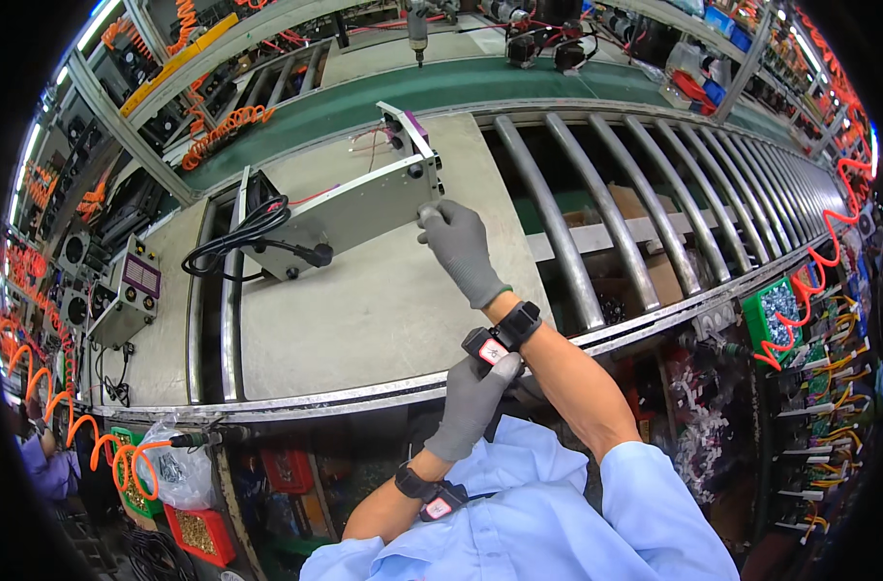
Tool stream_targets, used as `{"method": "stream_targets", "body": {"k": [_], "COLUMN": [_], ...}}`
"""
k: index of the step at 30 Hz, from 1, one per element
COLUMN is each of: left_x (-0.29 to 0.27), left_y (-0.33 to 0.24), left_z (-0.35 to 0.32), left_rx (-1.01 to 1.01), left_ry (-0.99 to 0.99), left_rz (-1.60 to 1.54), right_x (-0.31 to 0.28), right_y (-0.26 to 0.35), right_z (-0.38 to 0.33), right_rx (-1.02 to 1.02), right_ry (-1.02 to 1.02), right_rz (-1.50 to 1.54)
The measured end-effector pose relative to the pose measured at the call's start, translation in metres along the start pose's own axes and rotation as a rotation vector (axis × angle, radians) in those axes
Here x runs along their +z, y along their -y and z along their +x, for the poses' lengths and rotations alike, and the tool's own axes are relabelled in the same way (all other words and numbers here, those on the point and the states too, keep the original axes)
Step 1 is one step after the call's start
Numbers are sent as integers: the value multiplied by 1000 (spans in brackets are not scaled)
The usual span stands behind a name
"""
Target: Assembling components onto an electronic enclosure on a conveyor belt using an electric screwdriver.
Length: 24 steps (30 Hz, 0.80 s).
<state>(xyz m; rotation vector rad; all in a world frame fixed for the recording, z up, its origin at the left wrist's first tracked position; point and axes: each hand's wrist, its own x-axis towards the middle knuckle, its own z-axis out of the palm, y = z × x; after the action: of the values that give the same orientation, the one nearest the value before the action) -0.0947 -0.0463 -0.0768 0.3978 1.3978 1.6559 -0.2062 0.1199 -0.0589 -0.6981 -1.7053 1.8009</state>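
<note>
A grey metal chassis (364, 215) stands tilted on its side on the worktable, its flat panel with black rubber feet toward me. Coiled on its left end is a black power cord (230, 232) with a plug. My right hand (458, 250), in a grey glove, is at the chassis's lower right corner, fingers pinched together; anything between them is too small to make out. Nearer my body, my gloved left hand (472, 405) is closed, its thumb against the black box (488, 350) strapped at my right wrist. The left fingers are mostly hidden.
Steel rollers (611, 213) run off to the right. At left stands another metal unit (130, 295) with a purple panel. Behind lies a green conveyor belt (345, 102), a hanging screwdriver (418, 34) above it. Below the edge are a red bin (199, 535) and a green bin (773, 312).
</note>
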Motion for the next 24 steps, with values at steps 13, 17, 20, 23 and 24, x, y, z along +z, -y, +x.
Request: {"method": "stream_targets", "body": {"k": [13, 17, 20, 23, 24], "left_x": [19, 5, -1, -14, -22], "left_y": [0, 3, 6, 7, 7], "left_z": [4, 13, 14, 10, 9], "left_rx": [-192, -168, -118, -112, -139], "left_ry": [8, 108, 181, 211, 226], "left_rz": [-142, -15, 77, 76, 71], "right_x": [-3, -1, 2, 1, 0], "right_y": [-24, -24, -23, -24, -23], "right_z": [1, -2, -3, 0, 2], "right_rx": [-1183, -585, -383, -339, -352], "right_ry": [290, 313, 364, 330, 344], "right_rz": [-1346, -1231, -1147, -1016, -1011]}}
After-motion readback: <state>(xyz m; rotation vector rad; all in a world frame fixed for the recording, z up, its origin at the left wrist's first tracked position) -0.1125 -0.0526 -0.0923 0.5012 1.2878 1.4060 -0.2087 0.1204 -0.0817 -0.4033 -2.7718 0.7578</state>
